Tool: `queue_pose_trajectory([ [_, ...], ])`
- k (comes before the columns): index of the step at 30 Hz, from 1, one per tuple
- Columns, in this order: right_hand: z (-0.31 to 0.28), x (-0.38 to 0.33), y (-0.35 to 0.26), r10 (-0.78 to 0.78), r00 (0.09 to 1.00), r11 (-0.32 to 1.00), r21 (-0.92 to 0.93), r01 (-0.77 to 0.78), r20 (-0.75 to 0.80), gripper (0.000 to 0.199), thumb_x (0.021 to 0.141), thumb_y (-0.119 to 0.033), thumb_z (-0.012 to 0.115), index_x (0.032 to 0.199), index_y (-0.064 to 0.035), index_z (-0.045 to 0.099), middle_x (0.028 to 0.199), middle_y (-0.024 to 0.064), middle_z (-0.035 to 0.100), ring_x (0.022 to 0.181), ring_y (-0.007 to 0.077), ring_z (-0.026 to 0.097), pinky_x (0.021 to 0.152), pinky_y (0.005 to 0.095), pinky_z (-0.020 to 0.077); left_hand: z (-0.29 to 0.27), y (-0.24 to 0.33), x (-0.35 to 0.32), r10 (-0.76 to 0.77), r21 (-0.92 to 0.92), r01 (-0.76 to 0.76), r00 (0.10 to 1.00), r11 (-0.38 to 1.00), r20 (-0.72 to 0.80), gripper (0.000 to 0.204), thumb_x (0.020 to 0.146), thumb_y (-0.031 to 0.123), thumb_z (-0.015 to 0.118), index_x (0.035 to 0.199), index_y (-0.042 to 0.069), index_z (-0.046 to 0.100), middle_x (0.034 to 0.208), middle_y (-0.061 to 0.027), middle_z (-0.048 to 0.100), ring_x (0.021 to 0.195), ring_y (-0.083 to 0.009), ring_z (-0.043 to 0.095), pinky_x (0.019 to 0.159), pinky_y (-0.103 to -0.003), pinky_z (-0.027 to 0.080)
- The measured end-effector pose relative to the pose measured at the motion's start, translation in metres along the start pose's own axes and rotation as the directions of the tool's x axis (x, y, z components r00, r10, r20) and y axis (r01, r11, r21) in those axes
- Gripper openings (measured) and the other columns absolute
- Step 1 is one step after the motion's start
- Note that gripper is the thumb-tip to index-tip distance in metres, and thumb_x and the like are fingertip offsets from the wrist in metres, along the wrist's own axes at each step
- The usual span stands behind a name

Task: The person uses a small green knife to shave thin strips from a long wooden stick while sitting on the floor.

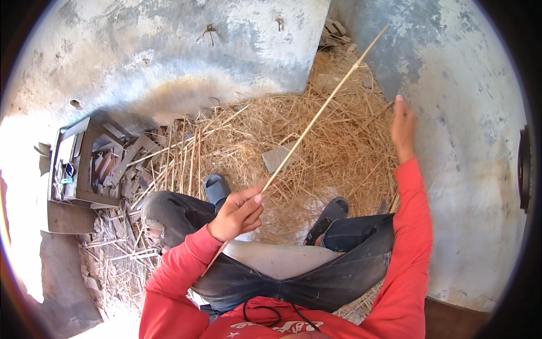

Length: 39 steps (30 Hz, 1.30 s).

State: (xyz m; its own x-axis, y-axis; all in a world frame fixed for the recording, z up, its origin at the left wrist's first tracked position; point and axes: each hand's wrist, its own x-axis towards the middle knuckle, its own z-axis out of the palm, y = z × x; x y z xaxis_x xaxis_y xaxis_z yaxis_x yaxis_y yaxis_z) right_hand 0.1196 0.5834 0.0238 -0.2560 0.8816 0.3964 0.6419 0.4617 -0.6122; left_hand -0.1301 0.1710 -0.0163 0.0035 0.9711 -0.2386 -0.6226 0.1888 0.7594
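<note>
My left hand (238, 214) is closed around a long, thin, pale cane (316, 117), with the thumb and forefinger pinching it. The cane slants up to the far right, has a knot near its narrowing far tip, and its lower end runs back beneath my left wrist. Raised beside the right wall, my right hand (403, 129) is apart from the cane. Its fingers look curled together, with one fingertip pointing up; a thin brown sliver shows beside them, but whether they grip it is unclear.
Loose straw and shavings (339, 141) cover the floor, with a flat grey stone (278, 159) among them. A wooden frame (84, 164) and broken wood pieces (116, 169) stand left. Stained walls (463, 169) close in at the right and ahead. My sandalled feet rest on the straw.
</note>
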Motion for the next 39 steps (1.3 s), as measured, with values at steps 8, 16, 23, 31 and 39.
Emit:
queue_pose_trajectory([
  [8, 0.027, -0.172, -0.154, -0.474, 0.668, 0.879, 0.26, 0.4, 0.574, 0.056, 0.106, -0.054, 0.049, 0.096, -0.0035, 0.07, 0.056, 0.0162, 0.059, 0.05, 0.0348, 0.062, 0.049, 0.048, 0.048, 0.018, 0.011, 0.014, -0.025, -0.075, 0.022, 0.999, 0.997, -0.043, 0.05, 0.115, 0.017, 0.039, 0.164, 0.013, 0.031, 0.063, 0.0065, 0.027, 0.05, -0.0051, 0.024, 0.047, -0.022, 0.026],
  [16, 0.049, -0.158, -0.149, -0.472, 0.663, 0.877, 0.235, 0.419, 0.581, 0.052, 0.105, -0.054, 0.051, 0.093, -0.0058, 0.067, 0.059, 0.0195, 0.061, 0.053, 0.0412, 0.064, 0.05, 0.0533, 0.0499, 0.015, 0.007, 0.02, 0.006, -0.009, -0.007, 0.995, 1.0, -0.1, 0.05, 0.114, 0.017, 0.041, 0.163, 0.011, 0.033, 0.063, 0.0069, 0.028, 0.05, -0.0047, 0.022, 0.046, -0.022, 0.026],
  [23, 0.052, -0.182, -0.148, -0.544, 0.611, 0.817, 0.196, 0.543, 0.575, 0.053, 0.106, -0.054, 0.048, 0.093, -0.0061, 0.066, 0.057, 0.0172, 0.061, 0.052, 0.0394, 0.064, 0.047, 0.0522, 0.0487, 0.017, 0.005, 0.016, -0.021, -0.039, 0.017, 0.994, 0.999, -0.108, 0.051, 0.114, 0.016, 0.041, 0.163, 0.01, 0.032, 0.063, 0.0081, 0.026, 0.05, -0.0038, 0.022, 0.046, -0.021, 0.025],
  [31, 0.061, -0.158, -0.136, -0.495, 0.711, 0.861, 0.174, 0.477, 0.499, 0.057, 0.105, -0.057, 0.047, 0.091, -0.0042, 0.065, 0.056, 0.0166, 0.059, 0.049, 0.0385, 0.062, 0.047, 0.0486, 0.0478, 0.02, 0.004, 0.02, -0.014, -0.018, 0.012, 0.994, 1.0, -0.112, 0.051, 0.113, 0.017, 0.043, 0.162, 0.008, 0.033, 0.063, 0.0093, 0.025, 0.051, -0.0027, 0.021, 0.046, -0.02, 0.024],
  [39, 0.058, -0.119, -0.125, -0.464, 0.728, 0.862, 0.07, 0.502, 0.505, 0.063, 0.108, -0.059, 0.038, 0.091, -0.0047, 0.066, 0.054, 0.0128, 0.059, 0.047, 0.0327, 0.06, 0.045, 0.0451, 0.0469, 0.017, 0.005, 0.017, -0.028, 0.021, 0.031, 0.994, 0.999, -0.107, 0.05, 0.113, 0.017, 0.041, 0.162, 0.008, 0.033, 0.063, 0.0098, 0.025, 0.051, -0.0028, 0.021, 0.046, -0.021, 0.024],
])
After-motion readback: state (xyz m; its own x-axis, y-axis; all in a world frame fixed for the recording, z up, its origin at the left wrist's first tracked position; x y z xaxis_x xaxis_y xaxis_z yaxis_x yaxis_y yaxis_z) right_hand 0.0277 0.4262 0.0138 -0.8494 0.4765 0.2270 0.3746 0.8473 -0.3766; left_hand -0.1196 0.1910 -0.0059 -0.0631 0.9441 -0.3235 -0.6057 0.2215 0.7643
